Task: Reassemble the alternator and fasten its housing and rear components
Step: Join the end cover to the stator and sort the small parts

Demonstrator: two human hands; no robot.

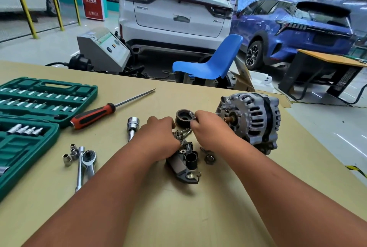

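Metal piece mostly hidden in right hand grip

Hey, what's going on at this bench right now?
A person is sorting loose alternator parts on a workbench. The left hand reaches into a pile of bolts; the right hand pinches a small metal piece beside the black pulley. The alternator lies to the right, and the ratchet lies untouched on the left.
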